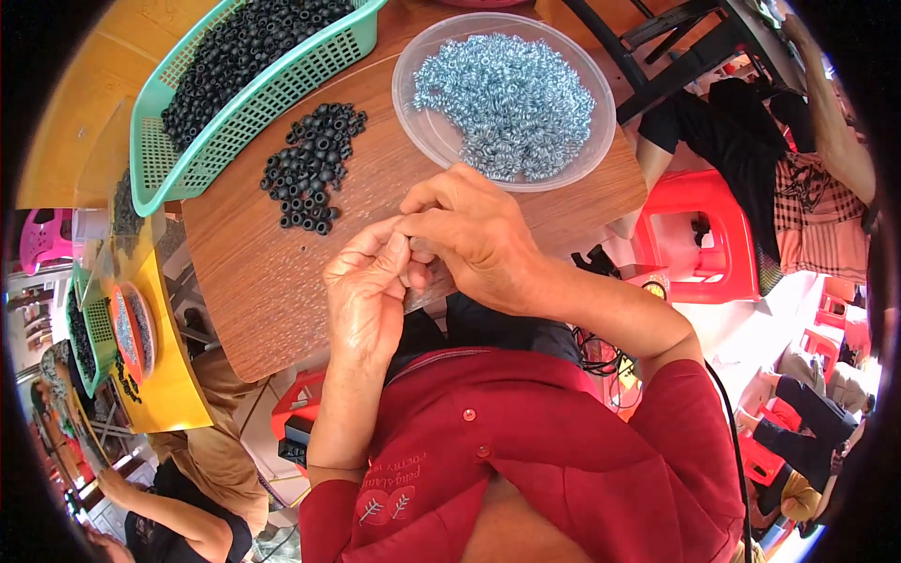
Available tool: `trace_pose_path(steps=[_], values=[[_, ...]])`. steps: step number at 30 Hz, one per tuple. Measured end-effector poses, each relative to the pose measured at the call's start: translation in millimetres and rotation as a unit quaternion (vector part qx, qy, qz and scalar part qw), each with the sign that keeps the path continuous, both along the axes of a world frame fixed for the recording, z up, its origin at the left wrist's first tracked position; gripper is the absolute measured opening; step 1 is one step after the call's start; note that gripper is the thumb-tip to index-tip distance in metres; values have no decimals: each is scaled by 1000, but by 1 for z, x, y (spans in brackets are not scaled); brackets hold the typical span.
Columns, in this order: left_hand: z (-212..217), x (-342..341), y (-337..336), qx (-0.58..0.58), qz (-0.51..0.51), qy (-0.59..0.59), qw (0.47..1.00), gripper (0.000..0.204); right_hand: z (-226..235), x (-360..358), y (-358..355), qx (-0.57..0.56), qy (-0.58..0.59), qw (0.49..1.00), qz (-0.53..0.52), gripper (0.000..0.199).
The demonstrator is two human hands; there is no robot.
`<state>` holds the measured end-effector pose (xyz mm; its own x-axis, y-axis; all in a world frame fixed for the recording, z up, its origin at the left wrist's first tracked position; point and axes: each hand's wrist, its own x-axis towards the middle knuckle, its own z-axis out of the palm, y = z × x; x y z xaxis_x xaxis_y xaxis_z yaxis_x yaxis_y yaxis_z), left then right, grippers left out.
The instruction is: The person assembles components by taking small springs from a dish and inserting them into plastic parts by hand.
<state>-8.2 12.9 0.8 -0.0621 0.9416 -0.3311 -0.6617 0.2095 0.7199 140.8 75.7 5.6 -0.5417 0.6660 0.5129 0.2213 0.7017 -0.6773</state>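
1. Hands were brought together over the near edge of the wooden table [282, 281], fingertips meeting just above the person's red shirt [563, 450].
2. The left hand [368, 291] was held with its fingers pinched together; something small seemed to be gripped at the tips, but it was hidden and could not be made out.
3. The right hand [474, 235] was curled over from the right, its thumb and forefinger pressed against the left fingertips; what they closed on could not be told.
4. A loose heap of black rings [313, 164] was left on the table, beyond the left hand and well apart from it.
5. A clear round bowl [418, 70] filled with small silvery springs [511, 98] was set just beyond the right hand, its near rim close to the knuckles.
6. A green basket [188, 159], tilted at the far left edge of the table, was loaded with many more black rings.
7. A red stool [704, 235] was seen on the floor to the right of the table, with dark clothing hung near it.
8. Another person's arm [160, 507] was seen at the lower left, beside a yellow table [174, 375] on which more baskets were kept.
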Motion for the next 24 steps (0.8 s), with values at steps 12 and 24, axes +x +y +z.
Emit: trace_pose_path(steps=[12,24], values=[[-7,-7,0,-2,-21,20,1000,20,21,60,65,37,-139,989,-42,17],[-10,-9,-3,-4,-28,28,999,24,18,45,91,23,-162,985,-58,17]])
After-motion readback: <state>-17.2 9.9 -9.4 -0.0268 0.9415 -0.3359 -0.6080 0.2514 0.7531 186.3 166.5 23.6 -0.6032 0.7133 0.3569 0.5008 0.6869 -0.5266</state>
